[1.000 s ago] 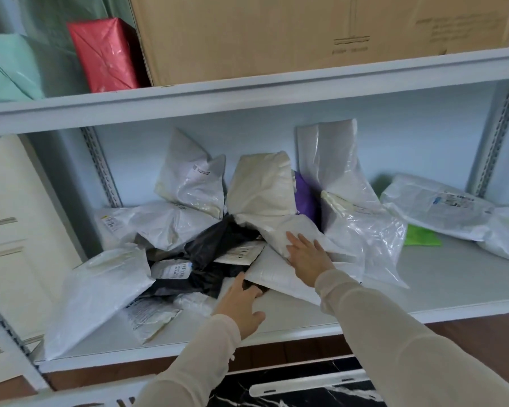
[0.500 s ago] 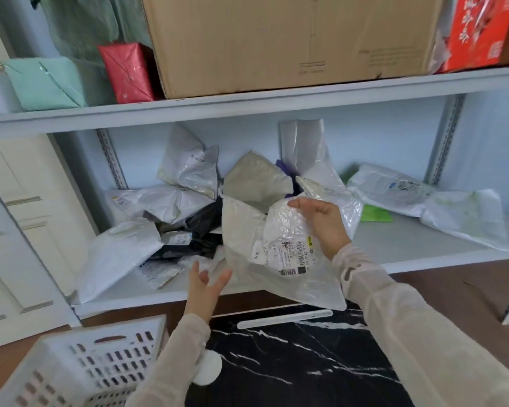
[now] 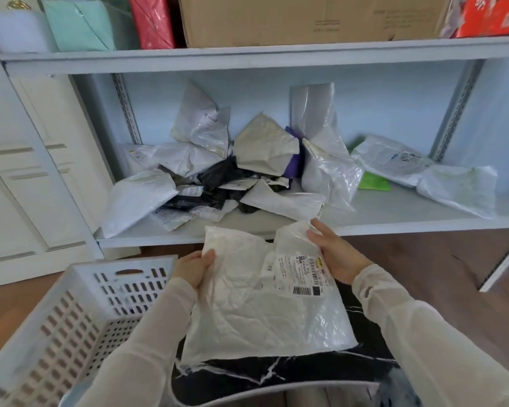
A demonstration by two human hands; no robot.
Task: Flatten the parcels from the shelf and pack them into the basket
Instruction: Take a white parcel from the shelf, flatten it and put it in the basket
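A crinkled, glossy white plastic mailer hangs over the black marbled tabletop. The left hand grips its left edge and the right hand pinches its top right corner. The print on its barcode label is too small to read. A perforated white plastic basket stands to the left.

I see one crumpled white plastic mailer, label up, near centre; more bagged parcels heaped on the far pale shelf; white slotted plastic basket near left.

Basket cut off at left edge; parcel label unreadable.
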